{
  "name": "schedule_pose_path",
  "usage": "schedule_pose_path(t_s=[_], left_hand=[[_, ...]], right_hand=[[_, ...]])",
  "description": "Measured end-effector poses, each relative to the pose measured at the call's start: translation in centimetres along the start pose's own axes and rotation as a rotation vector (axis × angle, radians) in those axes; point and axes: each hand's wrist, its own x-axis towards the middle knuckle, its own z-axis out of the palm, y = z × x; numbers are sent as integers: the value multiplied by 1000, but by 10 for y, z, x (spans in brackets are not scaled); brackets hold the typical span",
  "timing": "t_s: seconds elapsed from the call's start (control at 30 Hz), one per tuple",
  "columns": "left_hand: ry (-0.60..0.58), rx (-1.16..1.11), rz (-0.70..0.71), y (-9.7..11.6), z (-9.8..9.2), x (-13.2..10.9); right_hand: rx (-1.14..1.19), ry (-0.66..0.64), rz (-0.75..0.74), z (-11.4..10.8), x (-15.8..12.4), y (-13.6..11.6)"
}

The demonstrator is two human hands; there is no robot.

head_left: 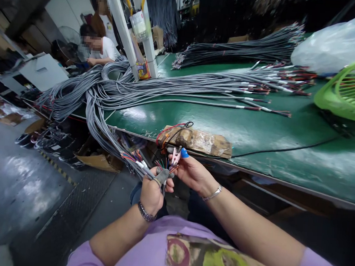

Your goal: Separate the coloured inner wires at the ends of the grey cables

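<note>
My left hand is closed around the end of a grey cable, and grey covers show on its fingers. Thin coloured wires fan out of that cable end. Close beside it, my right hand has a blue cover on the thumb and pinches a small pinkish clip; whether it also grips wires is hidden. Just beyond the hands, a worn wooden block with red and black leads lies at the bench edge. More cable ends with bared coloured wires hang next to my left hand.
Long grey cables stretch over the green bench and droop off its front edge. Behind them lies a darker cable bundle. A green fan and a plastic bag are at right. Two people are at far left.
</note>
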Motion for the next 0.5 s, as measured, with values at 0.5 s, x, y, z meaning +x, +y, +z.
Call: schedule_pose_path(t_s=[0.5], left_hand=[[-49, 77, 54, -12, -11, -10]], right_hand=[[-299, -89, 54, -1, -30, 3]])
